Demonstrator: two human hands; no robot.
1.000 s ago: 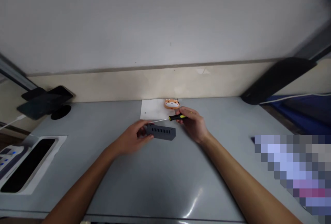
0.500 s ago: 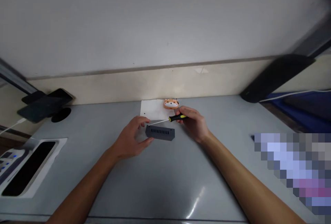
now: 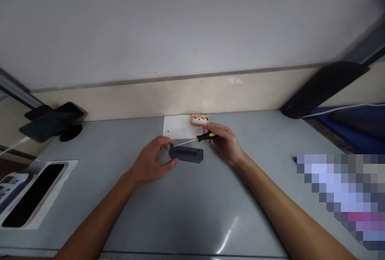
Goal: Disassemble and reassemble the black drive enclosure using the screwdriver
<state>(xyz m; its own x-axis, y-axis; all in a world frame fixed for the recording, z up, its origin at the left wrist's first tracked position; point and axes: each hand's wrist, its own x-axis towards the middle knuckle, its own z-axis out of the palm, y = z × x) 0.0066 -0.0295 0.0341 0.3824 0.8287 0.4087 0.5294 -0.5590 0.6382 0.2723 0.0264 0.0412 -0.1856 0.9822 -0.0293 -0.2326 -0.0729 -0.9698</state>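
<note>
Moved: almost nothing since 0.5 s ago.
Left hand (image 3: 150, 163): half-open, steadies dark box (image 3: 186, 154), table (image 3: 180, 212) centre.
Right hand (image 3: 226, 143): closed on screwdriver (image 3: 207, 136).
Tip: probably at box's far-left corner.
Advice: keep tip seated, press lightly.

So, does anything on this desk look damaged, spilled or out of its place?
Nothing stands out. The dark slotted box lies flat on the grey desk, the left hand steadies it, and the right hand holds a screwdriver to its corner.
</note>
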